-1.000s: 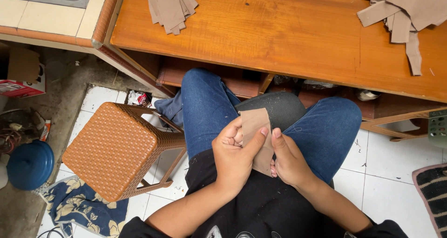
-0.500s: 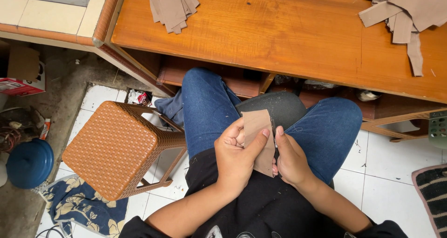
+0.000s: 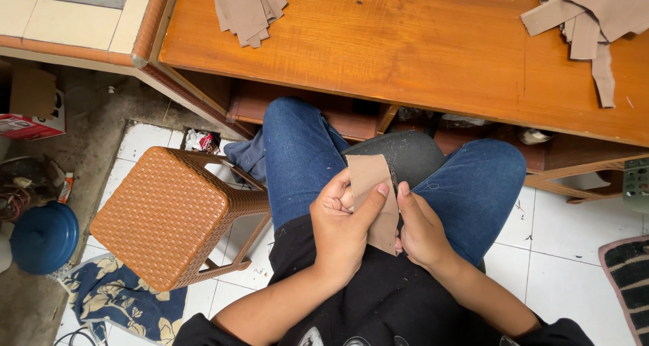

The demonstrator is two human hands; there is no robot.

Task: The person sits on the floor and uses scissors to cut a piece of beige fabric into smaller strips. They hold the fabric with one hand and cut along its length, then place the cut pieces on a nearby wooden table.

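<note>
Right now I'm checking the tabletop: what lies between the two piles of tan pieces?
Only bare wooden table between left pile and right pile, head view.

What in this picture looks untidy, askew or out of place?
The tan strips at the table's far right lie in a loose heap, one hanging toward the edge. Pale specks dot the jeans. The piece between both hands looks flat and undamaged.
</note>
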